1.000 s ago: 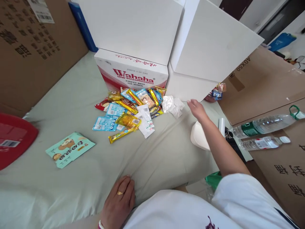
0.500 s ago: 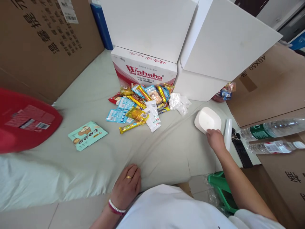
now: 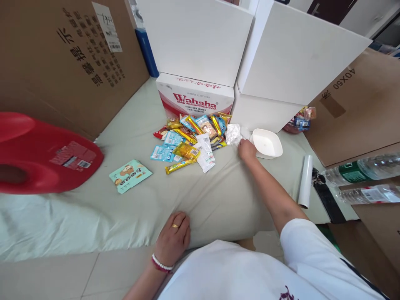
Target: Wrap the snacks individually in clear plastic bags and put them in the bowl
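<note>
My right hand (image 3: 247, 151) reaches across the table, its fingers closed at the near edge of a crumpled clear plastic bag (image 3: 233, 134); the fingertips are partly hidden. Right beside that hand stands a white square bowl (image 3: 267, 144) with nothing in it. My left hand (image 3: 174, 234), with a ring and bracelets, rests at the table's front edge, fingers curled together and holding nothing. Left of the bag lies a heap of wrapped snacks (image 3: 186, 151), with blue, yellow and white packets. A mint-green snack pouch (image 3: 130, 176) lies flat farther left.
A Wahaha carton (image 3: 196, 100) and white boxes (image 3: 275, 54) stand behind the snacks. At left are a red plastic jug (image 3: 53, 154) and a big cardboard box (image 3: 62, 66). On the right lie a white roll (image 3: 305, 181), a black strap (image 3: 328, 201) and plastic bottles (image 3: 362, 170).
The white bowl has moved back and slightly left, near the white box. My right hand has let go of it and shifted left to the plastic bag. My left hand stays at the edge.
</note>
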